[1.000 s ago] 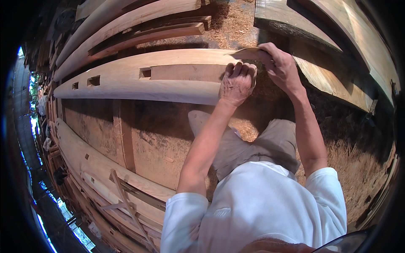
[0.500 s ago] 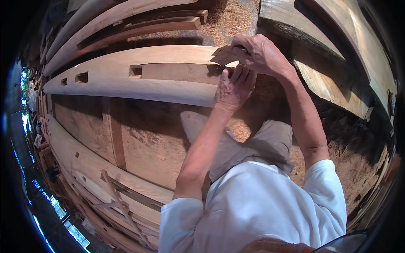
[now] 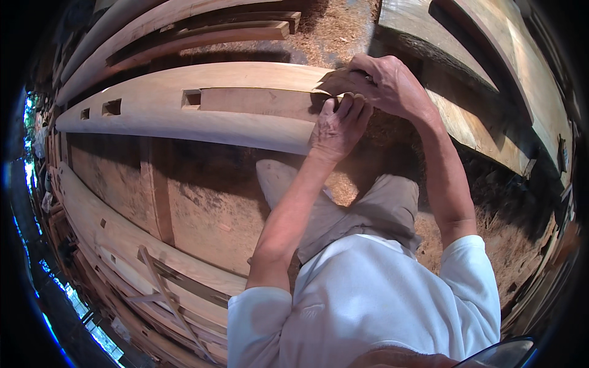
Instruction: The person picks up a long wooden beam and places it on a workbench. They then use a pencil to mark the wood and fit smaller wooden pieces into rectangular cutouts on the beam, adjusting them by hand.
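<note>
A long, pale, shaped timber (image 3: 245,73) lies across in front of me, with square mortises and a flat recessed strip (image 3: 257,102) along its side. Over its right end I hold a thin brown sheet (image 3: 332,80), perhaps sandpaper. My right hand (image 3: 389,86) is closed on the sheet from above, its fingers bent and partly shadowed. My left hand (image 3: 338,126) is closed at the sheet's lower edge, its fingers curled together beside the right fingertips. The hands hide much of the sheet and the timber's end.
More shaped timbers (image 3: 202,27) lie beyond, at the upper left. Thick wooden slabs (image 3: 491,122) stand to the right. Another mortised timber (image 3: 147,227) and thin wood strips (image 3: 165,285) are at the lower left. Shavings (image 3: 331,37) cover the ground. My knees are close to the timber.
The pale triangle of the sheet seen between my hands has mostly gone from sight. My right hand has shifted slightly down and right; the left keeps its place. The whole view has drifted a little.
</note>
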`<action>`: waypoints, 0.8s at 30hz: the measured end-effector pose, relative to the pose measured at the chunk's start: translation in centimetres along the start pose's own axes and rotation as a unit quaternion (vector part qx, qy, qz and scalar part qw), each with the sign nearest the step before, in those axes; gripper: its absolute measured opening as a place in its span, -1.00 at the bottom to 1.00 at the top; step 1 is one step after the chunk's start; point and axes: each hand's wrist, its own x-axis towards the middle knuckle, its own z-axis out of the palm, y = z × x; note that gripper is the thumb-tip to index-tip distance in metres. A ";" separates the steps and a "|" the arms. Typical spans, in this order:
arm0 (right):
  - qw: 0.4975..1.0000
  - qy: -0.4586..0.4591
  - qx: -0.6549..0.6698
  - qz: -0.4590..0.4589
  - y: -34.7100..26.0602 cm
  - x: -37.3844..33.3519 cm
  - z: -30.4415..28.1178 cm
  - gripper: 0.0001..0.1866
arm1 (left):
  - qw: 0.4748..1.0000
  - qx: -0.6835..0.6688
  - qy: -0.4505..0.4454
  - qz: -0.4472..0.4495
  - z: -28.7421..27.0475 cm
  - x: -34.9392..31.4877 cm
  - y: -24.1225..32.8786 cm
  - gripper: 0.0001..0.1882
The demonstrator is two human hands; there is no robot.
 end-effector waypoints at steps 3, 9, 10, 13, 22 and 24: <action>1.000 0.007 -0.003 -0.002 0.1 0.0 0.2 -0.85 | 1.000 0.001 -0.007 -0.002 -0.3 0.0 -0.1 -0.61; 0.951 0.205 0.173 0.154 3.1 -3.0 2.7 -0.78 | 1.000 -0.006 -0.001 -0.016 -0.4 0.1 0.3 -0.65; 0.927 0.214 0.240 0.194 3.4 -3.8 3.9 -0.79 | 0.999 -0.001 0.024 -0.021 -0.4 -0.1 0.1 -0.63; 0.843 0.262 0.390 0.261 2.9 -6.7 8.3 -0.78 | 0.997 -0.017 0.056 -0.039 -0.4 -0.1 0.2 -0.60; 0.755 0.327 0.469 0.320 2.3 -6.4 12.7 -0.69 | 0.998 0.026 0.040 -0.035 -0.6 0.1 0.3 -0.70; 0.772 0.342 0.439 0.309 3.0 -6.4 13.2 -0.67 | 0.999 0.033 0.033 -0.020 -0.9 0.5 0.5 -0.75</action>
